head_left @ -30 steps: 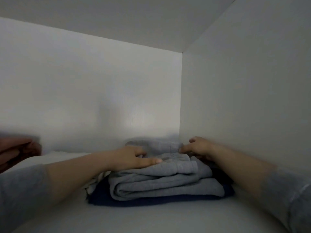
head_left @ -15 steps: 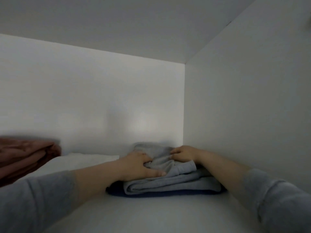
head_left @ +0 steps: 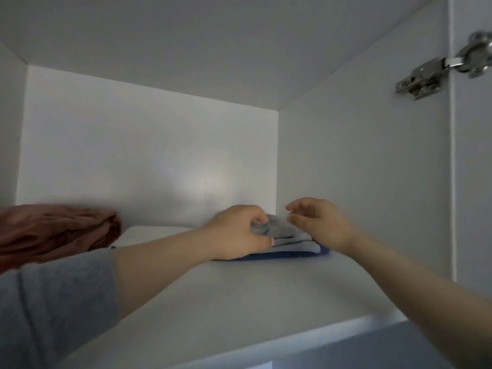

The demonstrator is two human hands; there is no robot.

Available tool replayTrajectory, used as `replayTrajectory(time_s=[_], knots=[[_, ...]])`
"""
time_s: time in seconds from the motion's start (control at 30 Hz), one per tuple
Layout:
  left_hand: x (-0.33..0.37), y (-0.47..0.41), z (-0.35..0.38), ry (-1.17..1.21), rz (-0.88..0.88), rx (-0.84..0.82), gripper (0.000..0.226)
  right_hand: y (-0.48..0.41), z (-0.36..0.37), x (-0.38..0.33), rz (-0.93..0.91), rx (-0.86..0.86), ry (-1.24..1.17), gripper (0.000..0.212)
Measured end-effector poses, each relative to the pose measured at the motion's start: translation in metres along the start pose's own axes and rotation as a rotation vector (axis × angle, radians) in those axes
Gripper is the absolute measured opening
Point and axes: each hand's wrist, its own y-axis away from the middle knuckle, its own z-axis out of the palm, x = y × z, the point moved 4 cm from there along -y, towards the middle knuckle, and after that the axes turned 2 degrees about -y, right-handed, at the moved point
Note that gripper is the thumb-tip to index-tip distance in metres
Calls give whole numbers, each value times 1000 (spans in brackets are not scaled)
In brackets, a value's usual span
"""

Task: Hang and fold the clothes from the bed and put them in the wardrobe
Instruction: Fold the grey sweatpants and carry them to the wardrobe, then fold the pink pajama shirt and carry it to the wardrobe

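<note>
A rust cloth (head_left: 53, 230) lay bunched at the far left of the shelf (head_left: 239, 302), well apart from the pile. The left hand (head_left: 237, 233), below a grey sleeve (head_left: 53, 302), had its grip curled round the left end of the folded grey garment (head_left: 282, 231). This sat on a blue garment (head_left: 279, 255) in the far right corner. The right hand (head_left: 319, 222) hovered just above, its grip loose and holding nothing, hiding the pile's right end. A hinge (head_left: 439, 70) sat on the right wall.
</note>
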Motion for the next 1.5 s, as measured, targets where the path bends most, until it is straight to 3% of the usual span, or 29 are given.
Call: replayTrajectory(time_s=[0.23,0.4,0.73,0.9,1.1,1.5], knots=[[85,60,-5,364,150,85,35,117,-72,-37,60,303,-154,13],[147,93,15,829,205,116,23,213,-126,-58,111,437,-160,15],[311,181,101,1327,389,-154,28,410,-221,-71,296,732,-65,20],[397,236,140,1495,342,-230,23,522,-264,-83,378,961,-64,20],[483,325,192,1672,143,-354,28,653,-309,-91,469,1208,-109,22],[599,376,290,1633,92,-646,20,799,-346,-58,695,1366,3,20]])
